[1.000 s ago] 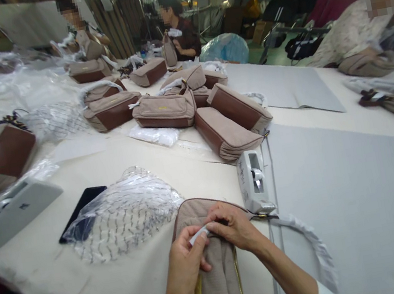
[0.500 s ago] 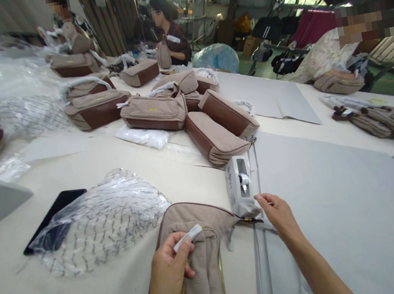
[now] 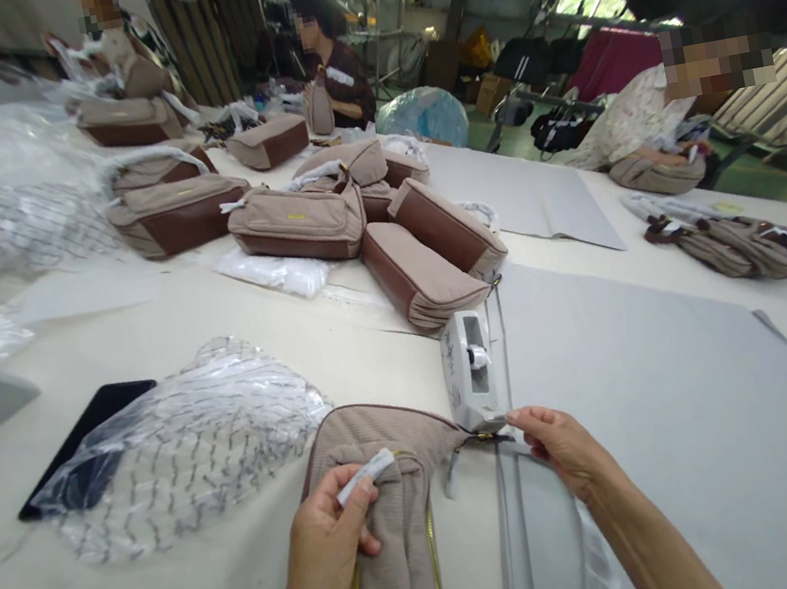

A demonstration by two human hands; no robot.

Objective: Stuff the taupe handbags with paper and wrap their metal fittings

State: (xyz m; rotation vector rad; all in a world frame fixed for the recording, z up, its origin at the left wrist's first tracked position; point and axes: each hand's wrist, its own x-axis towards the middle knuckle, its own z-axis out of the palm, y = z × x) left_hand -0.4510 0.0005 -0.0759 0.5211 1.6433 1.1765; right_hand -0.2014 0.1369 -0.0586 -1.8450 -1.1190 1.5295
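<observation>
My left hand [image 3: 334,538] pinches a small white strip [image 3: 365,476] over a beige ribbed bag [image 3: 395,538] with gold zippers, which lies at the table's near edge. Just beyond the bag stands a white tape dispenser [image 3: 460,379] holding a small roll. My right hand [image 3: 562,448] is at the dispenser's near end, thumb and fingertips pressed together; what they hold, if anything, is too small to make out.
Several beige and brown bags [image 3: 427,273] lie beyond the dispenser. Clear patterned plastic [image 3: 200,450] partly covers a black tablet [image 3: 93,429] at left. Grey sheets [image 3: 646,392] cover the right side. People sit around the table, one at the right [image 3: 636,115].
My right hand has moved slightly down, closer to the near end of the dispenser. The left hand still holds the strip. The whole view has shifted a little.
</observation>
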